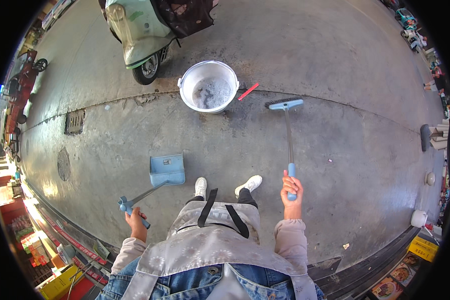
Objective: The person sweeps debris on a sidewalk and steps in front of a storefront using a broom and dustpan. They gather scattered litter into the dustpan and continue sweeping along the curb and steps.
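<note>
My left hand [136, 221] is closed around the blue handle of a long-handled dustpan [167, 169], whose light blue pan hangs at or just above the floor, left of my white shoes. On the right, my right hand [291, 190] grips the blue grip of a broom [286, 105] with a metal stick, a light blue head and dark bristles; the head points away from me. Whether the bristles touch the floor I cannot tell. A white bucket [209, 87] holding foamy liquid and something dark stands ahead. Between bucket and broom head lies a red strip [248, 92].
A pale green scooter [142, 33] is parked just beyond the bucket. A floor drain grate [74, 122] and a round cover [63, 164] lie at left. Small scraps [346, 246] dot the concrete at right. Red vehicles [22, 86] stand far left; yellow boxes [423, 248] sit lower right.
</note>
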`<state>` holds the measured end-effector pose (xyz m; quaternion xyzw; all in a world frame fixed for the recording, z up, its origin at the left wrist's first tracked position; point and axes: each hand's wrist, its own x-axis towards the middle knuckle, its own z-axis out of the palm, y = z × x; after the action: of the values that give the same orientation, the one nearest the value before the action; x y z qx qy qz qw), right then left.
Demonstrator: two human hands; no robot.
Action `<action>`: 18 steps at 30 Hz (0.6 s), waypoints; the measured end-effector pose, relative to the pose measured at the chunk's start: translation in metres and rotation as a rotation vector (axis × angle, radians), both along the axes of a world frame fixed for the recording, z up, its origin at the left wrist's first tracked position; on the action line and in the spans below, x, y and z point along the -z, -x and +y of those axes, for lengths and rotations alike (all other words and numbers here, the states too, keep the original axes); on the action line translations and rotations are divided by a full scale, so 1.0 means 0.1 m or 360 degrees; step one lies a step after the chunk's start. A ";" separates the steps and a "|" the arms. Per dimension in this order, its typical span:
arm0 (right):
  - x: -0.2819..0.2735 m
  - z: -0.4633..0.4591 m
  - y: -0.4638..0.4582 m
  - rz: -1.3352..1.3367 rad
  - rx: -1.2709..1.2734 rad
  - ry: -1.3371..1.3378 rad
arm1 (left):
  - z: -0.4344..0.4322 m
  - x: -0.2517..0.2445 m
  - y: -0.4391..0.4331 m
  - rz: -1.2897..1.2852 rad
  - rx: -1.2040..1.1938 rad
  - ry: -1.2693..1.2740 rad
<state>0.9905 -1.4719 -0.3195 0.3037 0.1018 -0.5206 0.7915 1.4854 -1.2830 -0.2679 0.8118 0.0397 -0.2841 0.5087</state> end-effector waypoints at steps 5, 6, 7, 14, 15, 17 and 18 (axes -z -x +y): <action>0.72 -1.23 -0.31 -0.0261 -0.0118 0.0049 | -0.34 -0.17 0.62 -0.0076 -0.0015 -0.0041; 0.80 -1.47 -0.37 -0.0242 -0.0098 -0.0007 | -0.41 -0.19 0.74 -0.0075 -0.0008 -0.0058; 0.87 -1.67 -0.39 -0.0253 -0.0073 -0.0076 | -0.49 -0.21 0.84 -0.0070 0.0003 -0.0065; 0.97 -1.77 0.91 -0.0759 0.0371 -0.0350 | -1.22 -0.27 1.44 0.0059 0.0322 -0.0071; 0.92 -1.55 1.25 -0.0752 0.0386 -0.0419 | -1.34 -0.26 1.52 0.0080 0.0354 -0.0069; 0.78 -1.12 1.90 -0.0710 0.0512 -0.0459 | -1.61 -0.25 1.68 0.0092 0.0427 -0.0077; 0.69 -0.83 2.22 -0.0703 0.0566 -0.0489 | -1.68 -0.23 1.77 0.0113 0.0502 0.0009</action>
<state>0.7690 -1.5549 -0.3887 0.5384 -0.0496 -0.5507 0.6359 1.3089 -1.4508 -0.2447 0.7959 -0.0710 -0.3890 0.4584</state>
